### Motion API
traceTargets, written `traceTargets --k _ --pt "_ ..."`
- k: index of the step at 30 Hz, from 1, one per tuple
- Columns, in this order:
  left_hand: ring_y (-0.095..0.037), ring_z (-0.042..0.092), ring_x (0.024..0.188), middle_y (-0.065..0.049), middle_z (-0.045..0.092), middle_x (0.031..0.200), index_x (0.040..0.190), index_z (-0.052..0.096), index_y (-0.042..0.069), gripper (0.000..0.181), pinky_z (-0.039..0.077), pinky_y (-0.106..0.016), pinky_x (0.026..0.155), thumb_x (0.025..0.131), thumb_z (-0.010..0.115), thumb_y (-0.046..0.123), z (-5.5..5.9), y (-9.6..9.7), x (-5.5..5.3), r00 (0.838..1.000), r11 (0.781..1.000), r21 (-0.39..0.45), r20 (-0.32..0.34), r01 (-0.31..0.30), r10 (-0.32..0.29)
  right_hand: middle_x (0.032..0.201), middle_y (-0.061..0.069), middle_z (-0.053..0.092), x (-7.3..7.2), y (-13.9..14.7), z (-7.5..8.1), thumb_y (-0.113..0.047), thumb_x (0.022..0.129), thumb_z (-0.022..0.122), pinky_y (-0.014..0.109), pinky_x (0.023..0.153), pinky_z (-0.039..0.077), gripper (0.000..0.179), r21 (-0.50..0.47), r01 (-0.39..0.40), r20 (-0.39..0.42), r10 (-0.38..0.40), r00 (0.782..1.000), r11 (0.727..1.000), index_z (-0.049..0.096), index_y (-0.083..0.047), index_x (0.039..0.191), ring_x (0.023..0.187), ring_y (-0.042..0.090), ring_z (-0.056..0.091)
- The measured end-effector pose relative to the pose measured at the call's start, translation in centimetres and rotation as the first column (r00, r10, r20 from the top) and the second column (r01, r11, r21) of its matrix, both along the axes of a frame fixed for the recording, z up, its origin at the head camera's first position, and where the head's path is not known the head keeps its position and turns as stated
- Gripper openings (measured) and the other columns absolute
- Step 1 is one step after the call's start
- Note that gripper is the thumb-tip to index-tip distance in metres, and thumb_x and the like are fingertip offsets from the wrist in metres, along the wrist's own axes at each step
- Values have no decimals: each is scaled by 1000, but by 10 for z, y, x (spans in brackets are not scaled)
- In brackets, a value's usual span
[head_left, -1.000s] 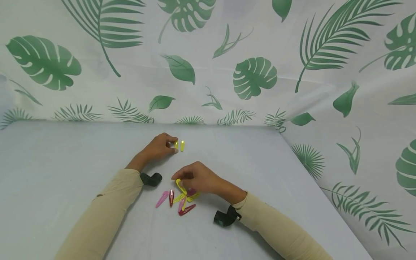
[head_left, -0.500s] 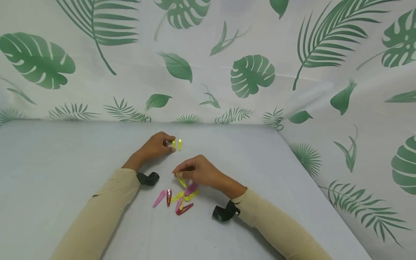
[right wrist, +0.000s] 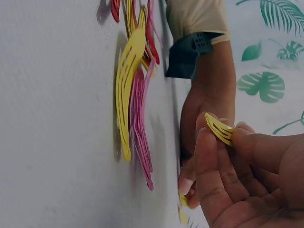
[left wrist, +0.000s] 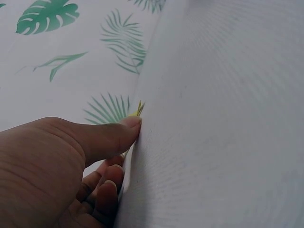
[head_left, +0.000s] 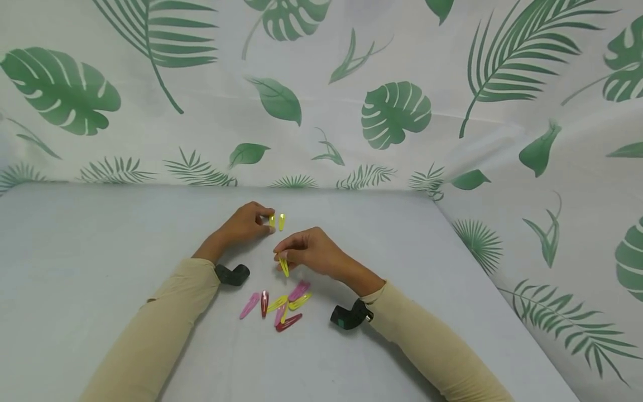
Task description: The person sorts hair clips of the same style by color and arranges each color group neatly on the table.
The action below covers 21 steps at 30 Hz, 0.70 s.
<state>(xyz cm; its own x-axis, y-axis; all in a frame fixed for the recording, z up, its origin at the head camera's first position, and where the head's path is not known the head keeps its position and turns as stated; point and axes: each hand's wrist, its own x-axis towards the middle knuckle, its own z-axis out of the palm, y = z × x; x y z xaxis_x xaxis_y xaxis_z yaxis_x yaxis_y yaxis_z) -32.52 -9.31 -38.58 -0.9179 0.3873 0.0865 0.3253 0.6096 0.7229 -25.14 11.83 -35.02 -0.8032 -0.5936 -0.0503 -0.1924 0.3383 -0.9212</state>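
Far on the table, my left hand (head_left: 245,224) holds a yellow snap hair clip (head_left: 272,220) between thumb and index finger; the clip stays at the table surface. A second yellow clip (head_left: 282,222) lies just right of it, apart from the fingers. My right hand (head_left: 318,254) pinches another yellow hair clip (right wrist: 220,130) by thumb and fingertips, raised above the table. Below that hand lies a loose group of clips: pink (head_left: 300,291), yellow (head_left: 300,302) and dark red (head_left: 289,322), some overlapping. The left wrist view shows only a tip of the left hand's clip.
A pink clip (head_left: 249,305) and a dark red clip (head_left: 264,305) lie at the group's left side. Black wrist cameras (head_left: 233,274) hang at both sleeves. Behind the pale table (head_left: 125,240) rises a leaf-print sheet (head_left: 321,111), which also borders the right side.
My right hand has lifted its yellow clip off the group and moved it away from the body, towards the far clips. My left hand has stayed in place on its clip.
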Motion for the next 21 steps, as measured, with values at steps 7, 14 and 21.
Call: traceTargets --k 7,14,21 --pt "-26 50 94 -18 56 117 133 56 -3 50 42 -39 81 88 71 12 0 -1 0 1000 1000 -3 -7 -6 6 97 16 71 -12 0 0 -1 96 59 35 75 55 16 -21 39 -34 -40 999 999 70 6 105 83 19 70" --pt "-26 51 94 -19 55 116 134 55 -3 51 43 -39 81 88 71 13 -1 -1 -2 1000 1000 -17 -22 10 -11 99 17 71 -28 1 0 -2 95 61 36 77 55 16 -30 116 -50 -117 992 993 70 5 106 84 20 70" --pt "-25 50 93 -18 55 114 134 55 -3 51 43 -38 79 89 71 13 -3 -1 -4 1000 1000 -4 -15 15 -15 99 15 71 -43 3 -1 -7 93 66 38 77 54 18 6 179 -80 -178 981 984 72 2 107 82 20 69"
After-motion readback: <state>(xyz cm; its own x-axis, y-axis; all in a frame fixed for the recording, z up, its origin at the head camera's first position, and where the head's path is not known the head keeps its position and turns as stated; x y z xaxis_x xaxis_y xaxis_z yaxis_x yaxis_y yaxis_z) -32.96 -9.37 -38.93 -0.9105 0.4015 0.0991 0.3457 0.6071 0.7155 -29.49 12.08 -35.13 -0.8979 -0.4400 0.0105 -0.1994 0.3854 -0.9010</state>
